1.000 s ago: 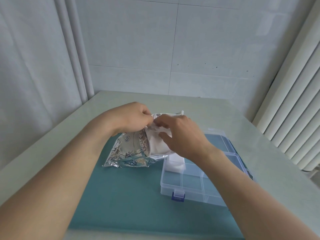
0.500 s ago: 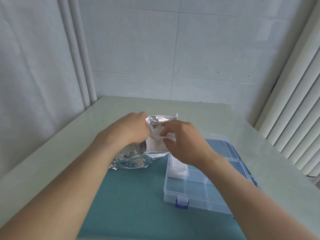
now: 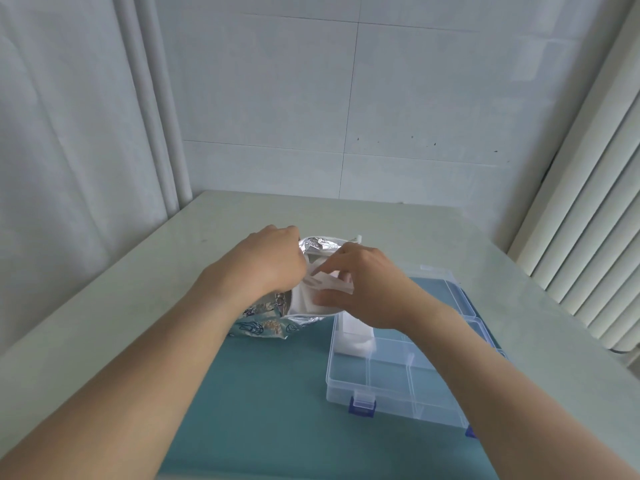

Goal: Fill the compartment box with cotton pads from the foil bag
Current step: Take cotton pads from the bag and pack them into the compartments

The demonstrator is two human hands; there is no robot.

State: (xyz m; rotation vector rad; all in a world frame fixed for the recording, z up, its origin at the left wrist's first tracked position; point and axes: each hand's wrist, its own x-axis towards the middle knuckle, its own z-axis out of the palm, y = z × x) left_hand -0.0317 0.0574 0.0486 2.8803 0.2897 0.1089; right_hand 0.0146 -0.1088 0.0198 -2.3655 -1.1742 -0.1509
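Observation:
A silver foil bag [image 3: 263, 318] with blue print lies on its side on the teal mat, its mouth turned toward the right. My left hand [image 3: 268, 263] grips the bag's upper edge and holds the mouth wide. My right hand [image 3: 367, 289] pinches a small stack of white cotton pads [image 3: 329, 282] at the bag's mouth. More white pads fill the bag behind them. The clear compartment box [image 3: 398, 372] with blue latches stands open just right of the bag. Its far-left compartment holds white pads [image 3: 353, 336].
A teal mat [image 3: 270, 410] covers the near part of the pale table [image 3: 519, 323]. The box's open lid [image 3: 446, 289] lies flat behind the box. A tiled wall is at the back, a curtain on the left, vertical blinds on the right.
My right hand has drawn a stack of pads partly out of the bag's mouth. My left hand keeps its hold on the bag. The camera has tilted up a little.

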